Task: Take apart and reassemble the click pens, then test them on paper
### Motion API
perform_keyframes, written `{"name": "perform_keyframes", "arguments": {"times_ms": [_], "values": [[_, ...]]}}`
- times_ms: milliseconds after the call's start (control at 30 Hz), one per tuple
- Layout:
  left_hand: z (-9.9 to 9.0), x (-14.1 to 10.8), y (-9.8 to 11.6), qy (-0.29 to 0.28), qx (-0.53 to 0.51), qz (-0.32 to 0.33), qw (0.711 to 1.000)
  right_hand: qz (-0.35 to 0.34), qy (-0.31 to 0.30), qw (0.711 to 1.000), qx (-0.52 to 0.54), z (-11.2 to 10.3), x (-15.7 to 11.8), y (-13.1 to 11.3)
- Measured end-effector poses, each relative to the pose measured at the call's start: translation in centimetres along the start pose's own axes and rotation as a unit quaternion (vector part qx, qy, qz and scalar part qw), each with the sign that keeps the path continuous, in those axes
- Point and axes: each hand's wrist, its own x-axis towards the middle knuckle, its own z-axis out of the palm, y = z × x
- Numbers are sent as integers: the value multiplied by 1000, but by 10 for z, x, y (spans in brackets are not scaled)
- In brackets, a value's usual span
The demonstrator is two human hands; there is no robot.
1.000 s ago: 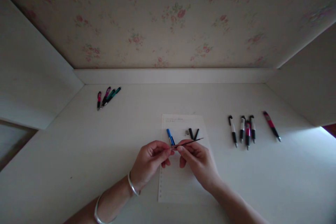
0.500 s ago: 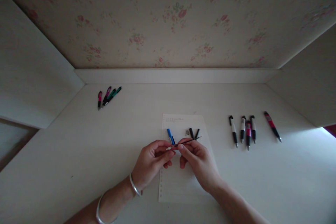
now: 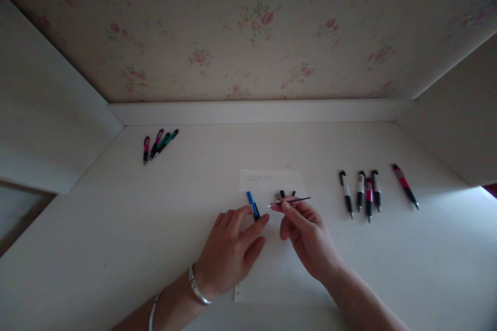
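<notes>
Between the thumb and fingers of my right hand point(image 3: 308, 230) is a thin dark pen refill point(image 3: 301, 199), its pale end pointing left and its tip to the right. My left hand point(image 3: 235, 245) has its fingers apart, palm down, beside a blue pen barrel point(image 3: 250, 199) with a black part point(image 3: 256, 211) next to it. Whether the fingertips touch these parts is hard to tell. Small black pen parts point(image 3: 282, 194) lie just beyond my right hand. A sheet of lined paper point(image 3: 272, 284) lies under both hands.
At the back left of the white desk point(image 3: 116, 217) lie several pink, purple and green pens point(image 3: 163, 140). To the right are white-and-black pens point(image 3: 346, 194), a pink one point(image 3: 368, 199) and another pink pen point(image 3: 404, 186). A low ledge point(image 3: 256, 112) and papered wall stand behind.
My left hand has let go of the refill's pale end, turned palm down and opened near the blue barrel. My right hand has moved right and slightly up with the refill.
</notes>
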Motion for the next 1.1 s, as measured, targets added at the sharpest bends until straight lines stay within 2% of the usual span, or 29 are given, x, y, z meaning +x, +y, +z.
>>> {"name": "perform_keyframes", "arguments": {"times_ms": [133, 300, 400, 500, 600, 733, 967, 1100], "values": [[-1, 4, 1, -47, 18, -9, 999, 2, 0, 1000, 7, -3, 1, 0], [2, 2, -2, -8, 33, -46, 998, 1, -2, 1000, 19, -4, 2, 1], [4, 2, -1, 12, 61, -18, 998, -1, -4, 1000, 25, -3, 3, 1], [2, 4, 1, 1, 65, 3, 998, 0, -8, 1000, 29, -2, 3, 1], [0, 5, 2, 8, 39, -18, 999, 0, -9, 999, 33, -1, 3, 2], [5, 1, -5, 47, 13, -38, 998, -2, -9, 999, 31, -1, 2, 1], [11, -1, -14, 128, -66, -21, 989, -16, -1, 1000, 25, -1, 2, 0], [8, 0, -11, 124, -131, -30, 983, -17, 3, 999, 29, 0, 3, 0]]}}
